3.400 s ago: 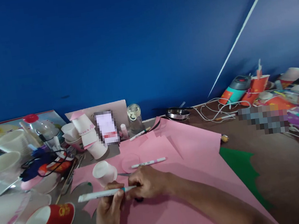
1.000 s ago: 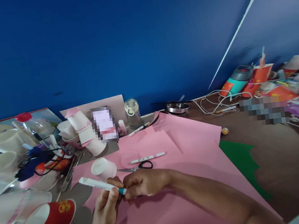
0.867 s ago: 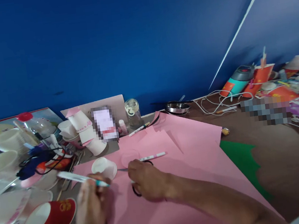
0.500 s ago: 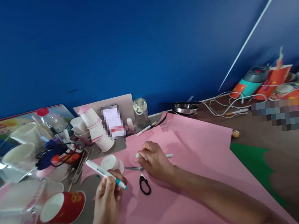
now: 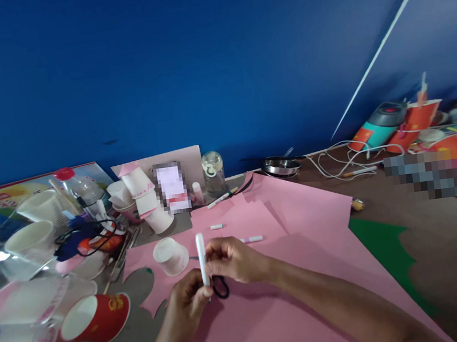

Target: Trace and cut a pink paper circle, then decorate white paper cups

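My left hand (image 5: 188,301) is closed around a white marker (image 5: 202,257), which stands nearly upright above the pink paper (image 5: 295,307). The curled fingers of my right hand (image 5: 235,258) meet the marker's shaft from the right; their tips are partly hidden. Below my hands lie scissors with a black handle (image 5: 221,289), their blades mostly covered. A white paper cup (image 5: 169,256) rests just left of the marker. Beyond my right hand are a small white cap (image 5: 217,227) and a slim white pen (image 5: 252,239), both on the paper.
On the left lie a red paper cup (image 5: 100,317) and stacked plastic containers. A phone (image 5: 172,188) leans at the back beside stacked white cups (image 5: 149,203) and a glass jar (image 5: 214,174). White cables (image 5: 335,160) and green paper (image 5: 381,244) are on the right.
The marker has turned from slanted to upright and moved right in my left hand. My right hand has let go of the small white cap and come to the marker.
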Motion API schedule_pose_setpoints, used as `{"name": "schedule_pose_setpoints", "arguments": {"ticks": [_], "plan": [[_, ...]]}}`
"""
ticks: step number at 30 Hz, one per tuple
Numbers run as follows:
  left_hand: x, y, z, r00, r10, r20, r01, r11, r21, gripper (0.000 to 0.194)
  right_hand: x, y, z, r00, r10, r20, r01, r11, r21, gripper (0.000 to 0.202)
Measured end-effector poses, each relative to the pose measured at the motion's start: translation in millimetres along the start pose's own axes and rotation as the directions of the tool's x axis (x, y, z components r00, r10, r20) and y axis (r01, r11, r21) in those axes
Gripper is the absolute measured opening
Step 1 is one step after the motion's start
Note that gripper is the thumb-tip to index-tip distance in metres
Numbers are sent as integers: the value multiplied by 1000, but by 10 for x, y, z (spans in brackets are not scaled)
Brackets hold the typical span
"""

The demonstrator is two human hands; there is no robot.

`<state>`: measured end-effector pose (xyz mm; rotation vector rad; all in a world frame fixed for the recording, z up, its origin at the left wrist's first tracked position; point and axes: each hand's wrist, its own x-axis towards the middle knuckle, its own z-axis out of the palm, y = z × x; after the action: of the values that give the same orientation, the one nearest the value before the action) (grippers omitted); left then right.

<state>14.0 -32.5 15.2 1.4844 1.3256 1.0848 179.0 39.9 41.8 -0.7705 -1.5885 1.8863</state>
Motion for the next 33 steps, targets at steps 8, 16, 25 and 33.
{"name": "schedule_pose_setpoints", "arguments": {"ticks": [8,16,25,33], "plan": [[151,-162,-475,635,287,-717,-222,957,186,49,173,29,-180,936,-111,-335,300,749,591,18],[345,-468,-497,859,-32,-512,69,996,55,84,271,175,-299,909,-73,-411,352,662,661,15],[302,-415,-540,860,-176,-478,168,984,-60,57,203,193,-200,876,-183,-447,425,732,533,21],[244,-300,-308,888,-336,-313,67,769,-635,60,-48,330,47,781,-516,-351,532,845,-58,27]]}}
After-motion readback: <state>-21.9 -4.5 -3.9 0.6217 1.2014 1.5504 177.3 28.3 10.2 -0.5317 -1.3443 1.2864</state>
